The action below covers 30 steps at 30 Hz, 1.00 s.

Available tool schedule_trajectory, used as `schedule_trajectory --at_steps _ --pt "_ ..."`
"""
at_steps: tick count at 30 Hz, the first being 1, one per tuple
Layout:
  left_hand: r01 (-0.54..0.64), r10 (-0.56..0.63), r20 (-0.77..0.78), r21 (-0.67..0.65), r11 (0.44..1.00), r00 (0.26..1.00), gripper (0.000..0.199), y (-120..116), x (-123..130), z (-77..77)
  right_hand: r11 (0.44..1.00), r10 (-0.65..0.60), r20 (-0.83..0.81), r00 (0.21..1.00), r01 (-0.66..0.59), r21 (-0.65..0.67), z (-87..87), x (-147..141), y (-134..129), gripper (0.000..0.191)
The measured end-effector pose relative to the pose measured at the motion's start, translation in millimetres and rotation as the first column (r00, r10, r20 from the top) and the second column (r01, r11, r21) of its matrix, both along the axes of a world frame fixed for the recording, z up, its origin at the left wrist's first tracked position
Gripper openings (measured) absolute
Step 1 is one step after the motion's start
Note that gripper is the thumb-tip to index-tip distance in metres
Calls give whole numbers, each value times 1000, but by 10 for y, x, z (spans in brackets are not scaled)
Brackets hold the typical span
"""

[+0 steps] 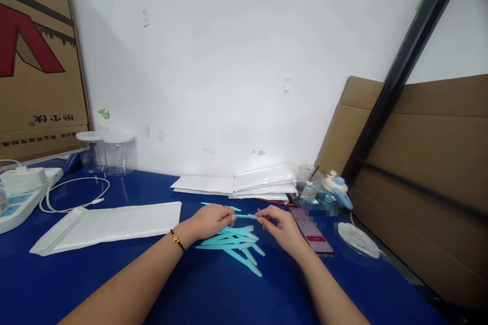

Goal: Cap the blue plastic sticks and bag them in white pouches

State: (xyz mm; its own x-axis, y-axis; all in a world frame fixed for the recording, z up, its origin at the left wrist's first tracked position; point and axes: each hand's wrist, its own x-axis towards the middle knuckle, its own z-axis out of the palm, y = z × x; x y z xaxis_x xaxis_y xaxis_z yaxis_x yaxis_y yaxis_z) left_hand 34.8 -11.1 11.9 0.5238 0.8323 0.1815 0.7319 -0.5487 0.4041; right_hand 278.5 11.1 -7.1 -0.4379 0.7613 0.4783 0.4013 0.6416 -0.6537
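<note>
Between my two hands stretches a slim teal plastic stick (pixel 246 216) with a wider pale end, which looks like an eyebrow razor. My left hand (pixel 215 221) pinches one end of it, while the fingertips of my right hand (pixel 280 226) close on the pale end. Under and just in front of my left hand, a loose pile of several similar teal razors (pixel 232 244) lies fanned out on the blue table (pixel 198 289). Another teal razor (pixel 208 204) lies behind my left hand, partly hidden by it.
White padded envelopes (pixel 263 183) are stacked by the wall; another envelope (pixel 114 226) lies left. A phone (pixel 314 231) is beside my right hand, near a blue-and-white gadget (pixel 337 188) and a round white disc (pixel 358 239). Clear jars (pixel 119 155), a cable (pixel 76 208) and power strip (pixel 26 208) are far left.
</note>
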Motion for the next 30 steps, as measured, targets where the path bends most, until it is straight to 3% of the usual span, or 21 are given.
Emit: schedule_trajectory --at_steps 3,6,8,12,16,24,30 --pt "-51 52 -9 94 994 999 43 58 -57 -37 994 -109 12 994 109 -20 -43 95 117 24" --pt "-208 210 7 164 964 978 31 177 -173 -145 954 -293 53 955 289 75 -124 186 275 24" --pt "-311 318 -17 167 936 948 28 260 -241 -236 931 -360 140 922 346 118 -195 203 364 21" --pt "-406 416 -64 130 905 907 29 359 -264 -352 919 -392 300 870 384 86 -325 120 456 15" --pt "-471 472 -11 37 881 882 16 397 -228 -369 928 -367 326 871 369 59 -369 40 458 8" --pt "-397 404 128 -80 914 906 18 398 -293 -360 967 -255 311 915 245 74 -317 1 387 15" --pt "-254 287 307 -141 957 908 17 356 -252 -353 975 -207 242 948 220 -28 -330 9 401 11"
